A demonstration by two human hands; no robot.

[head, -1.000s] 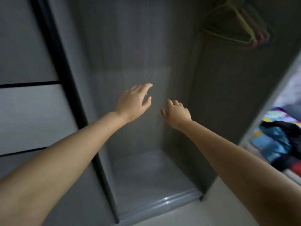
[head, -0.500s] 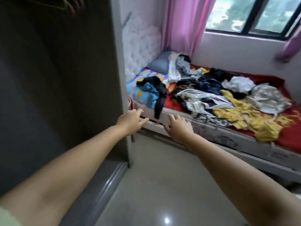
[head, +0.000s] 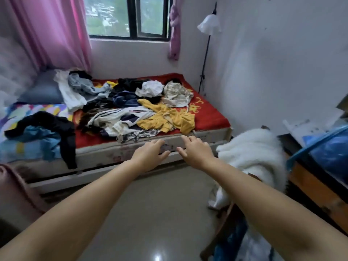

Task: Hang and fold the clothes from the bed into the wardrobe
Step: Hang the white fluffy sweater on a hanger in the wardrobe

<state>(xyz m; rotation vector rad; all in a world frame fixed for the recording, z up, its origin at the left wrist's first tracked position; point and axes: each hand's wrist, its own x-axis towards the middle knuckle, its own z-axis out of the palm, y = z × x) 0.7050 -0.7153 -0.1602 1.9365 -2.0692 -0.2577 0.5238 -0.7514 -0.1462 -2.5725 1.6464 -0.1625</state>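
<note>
1. Turned right away from the wardrobe: a second ago both arms reached into its bare grey compartment, half a second ago its side panel filled the left of the view, and now it is out of sight and the bed (head: 211, 127) lies square ahead.

2. Both arms are stretched out towards the mattress edge. The left hand (head: 148, 155) has its fingers spread and relaxed, holding nothing; the right hand (head: 195, 151) is likewise loose-fingered and empty. Neither touches any cloth yet.

3. All the clothes lie on the red blanket. Nearest the hands is a yellow garment (head: 167, 119), with a white striped jacket (head: 120, 117) just beside it on the left. Farther back sit a crumpled white top (head: 150, 88) and a pale patterned shirt (head: 177, 94); a black garment (head: 64, 132) hangs over the bed's near edge on the left.

4. To my eye the job has barely started: nothing is hung or folded. The next step looks like picking one piece, probably the yellow one or the jacket, since they lie closest.

5. Watch for tangling: the pieces overlap, so lifting one may drag its neighbours.
</note>
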